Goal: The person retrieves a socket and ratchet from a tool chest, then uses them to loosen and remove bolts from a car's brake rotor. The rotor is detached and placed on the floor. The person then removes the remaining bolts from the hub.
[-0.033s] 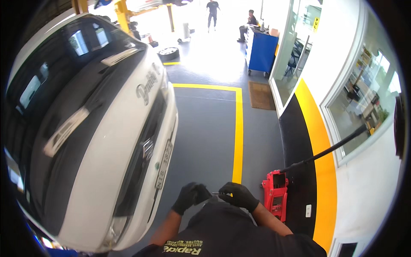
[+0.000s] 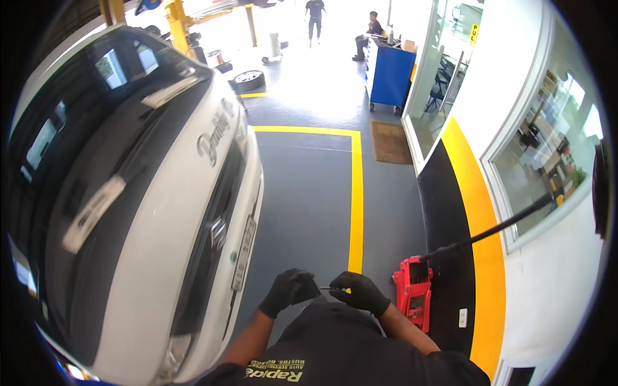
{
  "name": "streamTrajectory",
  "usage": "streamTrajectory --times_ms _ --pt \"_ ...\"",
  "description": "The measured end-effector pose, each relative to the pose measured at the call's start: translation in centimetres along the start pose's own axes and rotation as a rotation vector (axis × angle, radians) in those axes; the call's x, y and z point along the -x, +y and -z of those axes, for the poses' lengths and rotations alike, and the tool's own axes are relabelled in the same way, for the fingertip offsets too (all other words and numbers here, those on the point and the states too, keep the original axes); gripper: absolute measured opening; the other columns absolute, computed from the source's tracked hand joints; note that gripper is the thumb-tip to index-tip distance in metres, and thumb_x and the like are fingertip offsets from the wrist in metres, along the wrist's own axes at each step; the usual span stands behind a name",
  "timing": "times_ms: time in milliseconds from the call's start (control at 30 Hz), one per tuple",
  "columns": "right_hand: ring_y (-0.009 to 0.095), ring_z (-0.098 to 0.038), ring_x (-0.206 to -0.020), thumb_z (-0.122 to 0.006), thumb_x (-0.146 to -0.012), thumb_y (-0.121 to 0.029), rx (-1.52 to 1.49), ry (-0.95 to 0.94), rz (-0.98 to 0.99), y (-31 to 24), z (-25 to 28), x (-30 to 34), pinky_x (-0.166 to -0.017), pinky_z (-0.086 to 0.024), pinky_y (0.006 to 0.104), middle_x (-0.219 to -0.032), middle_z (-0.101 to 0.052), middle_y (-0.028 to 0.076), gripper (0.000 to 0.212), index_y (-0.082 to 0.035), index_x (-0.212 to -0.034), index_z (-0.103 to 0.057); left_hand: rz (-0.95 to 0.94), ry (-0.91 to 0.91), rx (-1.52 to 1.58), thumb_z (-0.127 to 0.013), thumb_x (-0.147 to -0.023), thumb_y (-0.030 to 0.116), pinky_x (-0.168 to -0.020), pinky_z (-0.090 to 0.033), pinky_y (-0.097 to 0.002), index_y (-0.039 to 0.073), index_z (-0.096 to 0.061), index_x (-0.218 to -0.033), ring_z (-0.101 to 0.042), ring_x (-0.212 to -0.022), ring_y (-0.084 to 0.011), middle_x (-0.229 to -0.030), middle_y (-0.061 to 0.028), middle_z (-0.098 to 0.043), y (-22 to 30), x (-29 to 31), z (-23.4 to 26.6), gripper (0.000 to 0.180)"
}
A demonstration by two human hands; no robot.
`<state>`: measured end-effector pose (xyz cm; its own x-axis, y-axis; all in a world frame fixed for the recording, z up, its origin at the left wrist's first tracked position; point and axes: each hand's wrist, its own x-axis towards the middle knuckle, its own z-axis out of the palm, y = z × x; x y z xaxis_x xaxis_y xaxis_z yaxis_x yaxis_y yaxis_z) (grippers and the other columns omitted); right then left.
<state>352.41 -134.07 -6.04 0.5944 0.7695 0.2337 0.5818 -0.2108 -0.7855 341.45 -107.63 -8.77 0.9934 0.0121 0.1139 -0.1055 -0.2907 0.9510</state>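
Holding: a thin rod [image 2: 326, 288] in front of my dark shirt [image 2: 360, 341], bridging the gap between my two hands.
Right fingers: closed in a pinch on the rod's end, my right hand [image 2: 362, 293] black-gloved; the end grip appears chosen to leave the middle exposed.
Left fingers: curled beside the rod's other end; whether my left hand [image 2: 286, 291] grips it I cannot tell, black glove against dark background.
Yellow spot [image 2: 348, 291]: beside the right fingers; I cannot tell whether it belongs to the rod or is floor paint behind.
Posture: both hands level and near each other, close to my body, presumably for steadiness and a plain sight of a small part.
Car: white car [image 2: 161, 206] at my left, nose beside me, well apart from the rod.
Jack: red floor jack [image 2: 404, 293] at my right by the wall [image 2: 454, 244], its black handle [image 2: 476, 237] slanting up toward the window [image 2: 547, 154]; probably parked there to spare the walkway.
Floor: yellow line [image 2: 358, 206], likely marking off the bay.
Door: brown mat [image 2: 391, 142] before the glass door [image 2: 444, 77], seemingly for shoes.
Beyond: blue cabinet [image 2: 394, 80] on small wheels, evidently for shifting about; a wheel [image 2: 250, 80] flat on the floor; one person standing [image 2: 315, 16], one seated [image 2: 369, 35].
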Motion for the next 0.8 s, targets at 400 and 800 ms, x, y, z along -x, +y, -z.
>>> streamTrajectory --times_ms 400,800 --pt "0.032 -0.072 -0.088 -0.081 -0.090 -0.029 -0.032 0.289 -0.348 37.8 25.2 -37.7 -0.078 -0.057 0.0405 -0.093 -0.073 0.012 0.027 -0.005 -0.101 -0.076 -0.224 -0.369 -0.354 -0.070 -0.097 0.018 -0.074 -0.058 -0.0392 0.008 -0.069 -0.133 -0.072 -0.080 -0.0280 -0.088 -0.0115 -0.072 -9.1 -68.7 6.6 0.037" --pt "0.042 -0.068 -0.081 -0.071 -0.096 -0.039 0.047 0.039 -0.127 61.9 40.1 -100.7 -0.072 -0.053 0.0493 -0.086 -0.070 0.018 0.035 -0.005 -0.090 -0.069 -0.031 0.095 -0.448 -0.080 -0.088 0.024 -0.076 -0.060 -0.0424 0.015 -0.077 -0.116 -0.075 -0.087 -0.0326 -0.097 -0.0108 -0.075 -19.9 -118.2 26.6 0.030"
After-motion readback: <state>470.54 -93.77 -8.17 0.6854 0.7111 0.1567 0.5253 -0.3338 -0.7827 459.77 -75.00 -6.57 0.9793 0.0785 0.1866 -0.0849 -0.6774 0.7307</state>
